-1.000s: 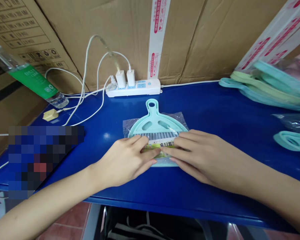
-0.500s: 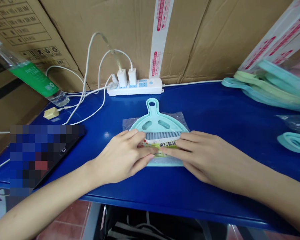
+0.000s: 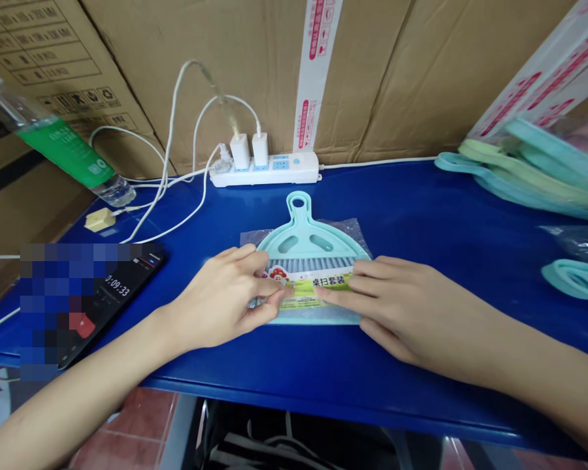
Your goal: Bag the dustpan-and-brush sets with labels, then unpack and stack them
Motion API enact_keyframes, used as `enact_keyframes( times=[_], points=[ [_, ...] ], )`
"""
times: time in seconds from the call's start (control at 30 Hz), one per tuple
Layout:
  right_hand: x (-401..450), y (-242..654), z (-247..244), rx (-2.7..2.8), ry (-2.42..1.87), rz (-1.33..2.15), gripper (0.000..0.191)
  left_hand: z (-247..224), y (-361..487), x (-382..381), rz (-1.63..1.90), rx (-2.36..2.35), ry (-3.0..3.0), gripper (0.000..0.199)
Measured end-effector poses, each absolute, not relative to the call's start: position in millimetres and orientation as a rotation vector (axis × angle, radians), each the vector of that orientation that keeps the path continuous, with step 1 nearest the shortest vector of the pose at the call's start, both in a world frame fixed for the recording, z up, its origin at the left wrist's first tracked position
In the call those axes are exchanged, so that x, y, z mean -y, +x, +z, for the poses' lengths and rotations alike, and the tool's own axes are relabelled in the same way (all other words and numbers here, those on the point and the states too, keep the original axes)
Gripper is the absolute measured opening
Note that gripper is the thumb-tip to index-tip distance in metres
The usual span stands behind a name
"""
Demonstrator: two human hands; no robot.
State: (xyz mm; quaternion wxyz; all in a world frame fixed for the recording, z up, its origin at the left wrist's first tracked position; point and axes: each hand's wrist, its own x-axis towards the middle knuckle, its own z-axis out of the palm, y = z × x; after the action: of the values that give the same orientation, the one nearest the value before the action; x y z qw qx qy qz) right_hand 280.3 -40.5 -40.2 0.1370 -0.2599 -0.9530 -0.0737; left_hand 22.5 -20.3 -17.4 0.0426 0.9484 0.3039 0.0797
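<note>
hands [image 3: 218, 297] [image 3: 411, 307] wider apart, dustpan handle [image 3: 301, 220] toward cardboard [image 3: 245, 52]

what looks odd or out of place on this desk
A blocky patch hides part of the phone, an odd break in the picture. The bottle leans sharply, perhaps just lens distortion. No spill or damage shows around the wrapped dustpan.

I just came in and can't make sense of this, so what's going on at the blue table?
A person has both hands on a dustpan-and-brush set in clear plastic, lying on the blue table. The left hand and right hand sit at either side of its printed label. The handle points toward the white power strip. Teal and green items lie off to the right.
</note>
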Motion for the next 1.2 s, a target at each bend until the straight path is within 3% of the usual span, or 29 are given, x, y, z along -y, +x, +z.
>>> enact_keyframes(
  times=[0.9,1.2],
  points=[
    [38,282,-35,2.734,-0.797,-0.062,0.037,-1,-1,19,0.020,-1.049,2.847,0.024],
    [33,284,-28,2.687,-0.837,0.016,0.036,-4,7,22,0.268,-1.005,3.011,0.041]
  ],
)
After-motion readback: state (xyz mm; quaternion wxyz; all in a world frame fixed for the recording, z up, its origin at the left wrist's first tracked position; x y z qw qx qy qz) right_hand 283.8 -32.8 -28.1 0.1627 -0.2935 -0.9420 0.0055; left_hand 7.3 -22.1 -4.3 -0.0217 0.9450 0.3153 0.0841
